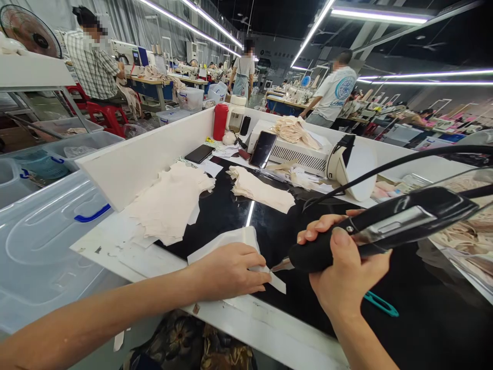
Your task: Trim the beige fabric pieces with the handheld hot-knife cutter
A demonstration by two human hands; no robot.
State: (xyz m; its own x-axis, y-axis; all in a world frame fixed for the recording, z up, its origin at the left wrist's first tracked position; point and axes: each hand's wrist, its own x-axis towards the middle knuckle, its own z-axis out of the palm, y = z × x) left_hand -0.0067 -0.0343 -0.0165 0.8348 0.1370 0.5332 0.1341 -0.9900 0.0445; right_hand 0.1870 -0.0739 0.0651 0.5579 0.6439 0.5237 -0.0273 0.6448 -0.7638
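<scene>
Head view: left of a flat white fabric piece, a layered cream fabric stack; on the piece, the left hand, fingers together, gently curled, pinching or just pressing, can't tell; beyond it, a smaller cream fabric stack; right of it, the right hand wraps firmly around a black metal-tipped handheld tool; farther right, a slim teal loop.

I'm in a sewing workshop: far beyond my left hand, a person sits at a sewing machine, more machines stand ahead of my right hand under strip lights, and cut cloth lies piled just past my left.
</scene>
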